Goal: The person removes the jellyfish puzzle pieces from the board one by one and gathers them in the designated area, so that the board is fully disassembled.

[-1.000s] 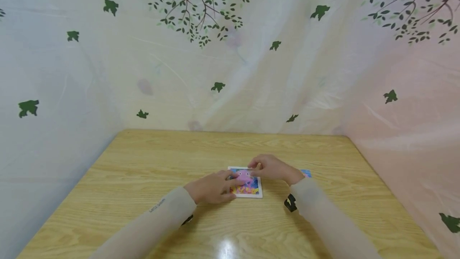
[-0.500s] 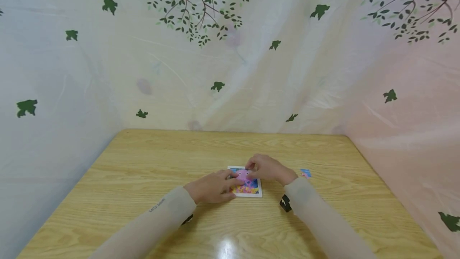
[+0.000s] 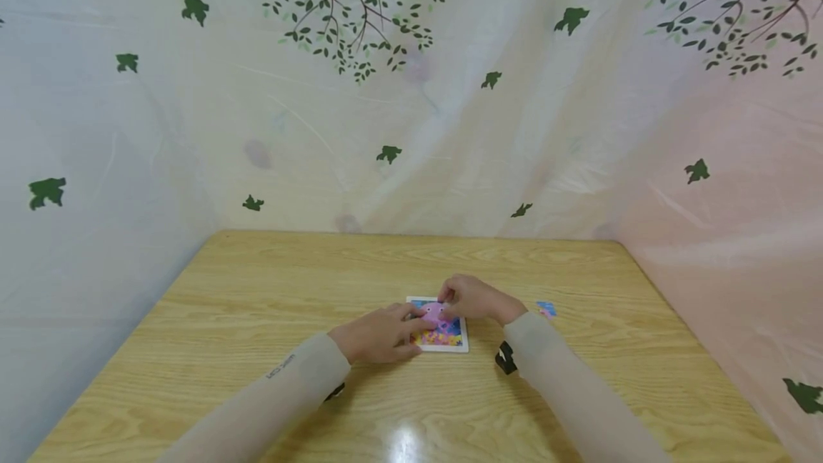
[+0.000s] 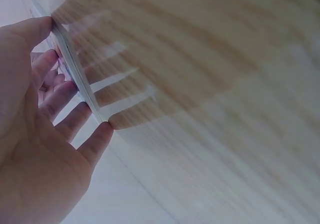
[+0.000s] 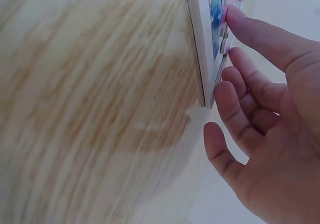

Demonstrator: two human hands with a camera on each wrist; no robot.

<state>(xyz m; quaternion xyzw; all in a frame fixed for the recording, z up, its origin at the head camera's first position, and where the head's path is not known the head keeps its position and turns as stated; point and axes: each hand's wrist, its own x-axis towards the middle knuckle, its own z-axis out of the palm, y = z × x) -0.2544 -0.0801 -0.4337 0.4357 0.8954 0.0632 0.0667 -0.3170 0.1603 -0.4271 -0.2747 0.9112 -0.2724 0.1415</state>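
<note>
The picture puzzle (image 3: 444,339), white-bordered and printed with a pink octopus-like figure (image 3: 434,312) over blue and yellow, lies flat near the middle of the wood-grain table (image 3: 289,274). The left hand (image 3: 378,335) has its fingers spread; they reach over the left part of the puzzle, and the thumb is at its near left corner. In the left wrist view, that thumb (image 4: 37,29) and the little finger (image 4: 99,140) touch the puzzle's edge. The right hand (image 3: 479,300) is at the upper right of the puzzle, thumb and index finger close together. In the right wrist view, the right thumb (image 5: 245,27) touches the printed face, beside what appears to be a slightly raised piece (image 5: 225,43); whether the two digits pinch it cannot be told. The remaining right fingers are loosely bent by the edge. A loose jigsaw piece (image 3: 546,309), blue and pink, lies on the table to the right, apart from the puzzle. Both arms wear pale sleeves (image 3: 315,363). A pale fabric backdrop (image 3: 321,170) printed with leafy branches (image 3: 356,9) and green bird-like shapes (image 3: 388,154) stands behind and at both sides.
</note>
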